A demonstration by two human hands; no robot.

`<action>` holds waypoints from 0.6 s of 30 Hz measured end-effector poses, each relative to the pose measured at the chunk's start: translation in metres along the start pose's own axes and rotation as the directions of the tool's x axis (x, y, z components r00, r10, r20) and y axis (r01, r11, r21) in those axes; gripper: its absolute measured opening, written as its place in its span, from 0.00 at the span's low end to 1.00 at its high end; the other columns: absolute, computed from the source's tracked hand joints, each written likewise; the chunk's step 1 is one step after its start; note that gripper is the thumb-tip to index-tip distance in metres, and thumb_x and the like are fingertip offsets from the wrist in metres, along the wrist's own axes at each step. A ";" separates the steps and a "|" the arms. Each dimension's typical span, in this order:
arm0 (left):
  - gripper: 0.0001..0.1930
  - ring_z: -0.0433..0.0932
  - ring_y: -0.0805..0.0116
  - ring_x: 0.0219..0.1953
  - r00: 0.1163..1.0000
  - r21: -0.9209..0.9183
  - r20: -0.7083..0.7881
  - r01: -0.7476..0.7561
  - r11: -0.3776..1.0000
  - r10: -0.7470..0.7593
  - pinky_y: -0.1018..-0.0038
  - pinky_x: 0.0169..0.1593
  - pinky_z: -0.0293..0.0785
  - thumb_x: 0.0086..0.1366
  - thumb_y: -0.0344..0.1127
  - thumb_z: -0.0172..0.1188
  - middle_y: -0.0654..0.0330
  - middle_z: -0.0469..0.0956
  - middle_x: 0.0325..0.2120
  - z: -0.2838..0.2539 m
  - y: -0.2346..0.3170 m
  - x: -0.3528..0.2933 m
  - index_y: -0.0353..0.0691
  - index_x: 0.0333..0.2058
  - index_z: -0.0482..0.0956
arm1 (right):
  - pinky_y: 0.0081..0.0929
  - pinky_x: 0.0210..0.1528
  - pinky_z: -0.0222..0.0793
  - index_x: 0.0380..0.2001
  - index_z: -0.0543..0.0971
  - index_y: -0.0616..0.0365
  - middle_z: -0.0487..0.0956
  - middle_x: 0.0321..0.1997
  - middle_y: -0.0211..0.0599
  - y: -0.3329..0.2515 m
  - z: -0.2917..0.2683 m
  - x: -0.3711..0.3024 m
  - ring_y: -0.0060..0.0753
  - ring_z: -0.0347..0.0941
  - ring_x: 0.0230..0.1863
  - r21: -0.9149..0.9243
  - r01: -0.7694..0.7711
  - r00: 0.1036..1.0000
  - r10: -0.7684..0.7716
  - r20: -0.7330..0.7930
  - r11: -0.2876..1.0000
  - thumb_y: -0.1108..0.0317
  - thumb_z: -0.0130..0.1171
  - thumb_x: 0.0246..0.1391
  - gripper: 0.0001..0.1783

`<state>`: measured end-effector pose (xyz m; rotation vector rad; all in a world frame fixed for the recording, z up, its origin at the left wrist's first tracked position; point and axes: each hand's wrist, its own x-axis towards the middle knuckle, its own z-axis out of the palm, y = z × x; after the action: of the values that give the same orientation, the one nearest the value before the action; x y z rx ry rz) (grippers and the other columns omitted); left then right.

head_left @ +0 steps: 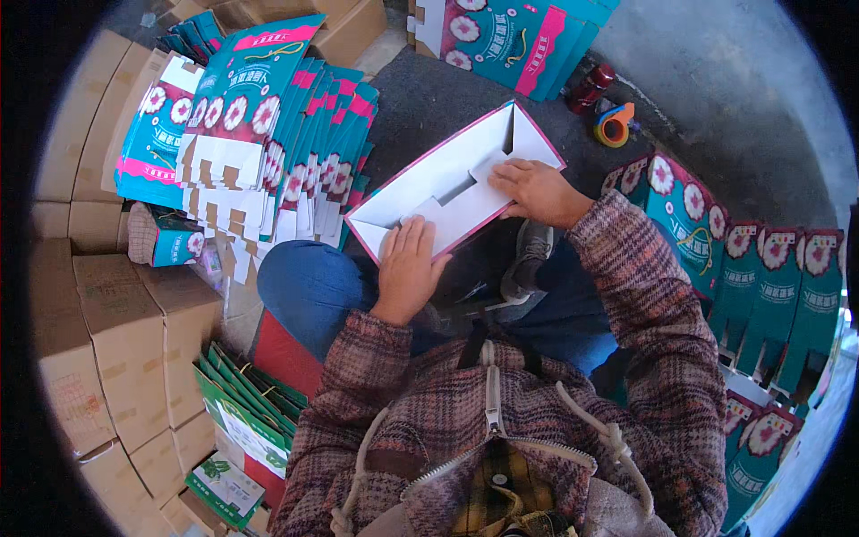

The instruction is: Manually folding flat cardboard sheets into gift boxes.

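Note:
A cardboard box (447, 234), white inside with a magenta edge, lies slanted in front of me, its open side toward me. White flaps fold inward inside it, with a dark gap between them. My left hand (410, 270) grips its near left side, fingers reaching over the edge onto a flap, thumb by the near wall. Over the right part, my right hand (542, 191) is closed on the near wall, its fingertips pressing on another white flap. Both palms hide parts of the near wall.
Flattened teal cartons (237, 112) stand stacked at the left, beside brown boxes (116, 340). More teal cartons (528, 40) lie at the far side. An orange tape roll (613, 125) sits near a dark red jar (592, 88). Teal boxes (778, 277) stand at right, green bags (246, 403) lower left.

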<state>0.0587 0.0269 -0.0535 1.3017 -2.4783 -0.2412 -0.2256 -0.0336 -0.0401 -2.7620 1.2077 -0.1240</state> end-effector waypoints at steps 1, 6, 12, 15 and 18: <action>0.28 0.63 0.49 0.58 0.999 -0.039 0.035 0.008 0.999 -0.007 0.56 0.61 0.55 0.56 0.43 0.61 0.45 0.67 0.53 0.000 -0.001 0.001 0.31 0.51 0.67 | 0.40 0.56 0.64 0.52 0.70 0.59 0.70 0.55 0.43 0.002 0.001 0.000 0.47 0.64 0.58 -0.003 0.003 1.000 -0.003 0.000 1.000 0.53 0.64 0.42 0.34; 0.29 0.63 0.48 0.58 1.000 -0.041 0.030 -0.003 0.999 0.004 0.56 0.61 0.56 0.55 0.42 0.62 0.45 0.67 0.52 0.001 -0.003 -0.001 0.31 0.51 0.67 | 0.40 0.54 0.65 0.48 0.73 0.59 0.73 0.50 0.44 0.003 -0.004 0.000 0.47 0.67 0.55 0.045 0.038 0.997 -0.035 -0.074 0.998 0.53 0.62 0.45 0.29; 0.28 0.62 0.49 0.59 0.800 -0.430 -0.344 0.331 0.840 -0.492 0.58 0.62 0.56 0.62 0.42 0.57 0.46 0.65 0.55 -0.017 -0.041 -0.011 0.30 0.56 0.65 | 0.41 0.51 0.66 0.41 0.77 0.60 0.76 0.46 0.47 0.018 -0.025 -0.004 0.50 0.70 0.50 0.288 -0.211 0.824 0.328 -0.462 0.934 0.50 0.54 0.55 0.23; 0.28 0.65 0.54 0.57 0.669 -0.860 -0.048 0.350 0.371 -0.741 0.62 0.60 0.60 0.66 0.51 0.49 0.49 0.69 0.53 0.013 -0.101 -0.001 0.31 0.53 0.69 | 0.39 0.41 0.69 0.41 0.77 0.61 0.78 0.40 0.48 0.068 -0.007 -0.012 0.45 0.74 0.43 0.510 -0.400 0.648 0.629 -0.430 0.761 0.40 0.47 0.57 0.31; 0.28 0.71 0.59 0.53 0.379 -0.780 0.623 0.369 -0.505 -0.684 0.65 0.57 0.65 0.68 0.56 0.43 0.52 0.75 0.48 0.029 -0.126 -0.004 0.33 0.49 0.73 | 0.35 0.32 0.68 0.39 0.78 0.62 0.79 0.33 0.46 0.089 0.012 -0.018 0.36 0.76 0.34 0.843 -0.515 0.637 0.728 0.254 0.157 0.32 0.38 0.57 0.40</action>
<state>0.1470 -0.0421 -0.1190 1.4706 -0.2360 -1.6486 -0.3002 -0.0793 -0.0657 -1.1899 1.6197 -0.7383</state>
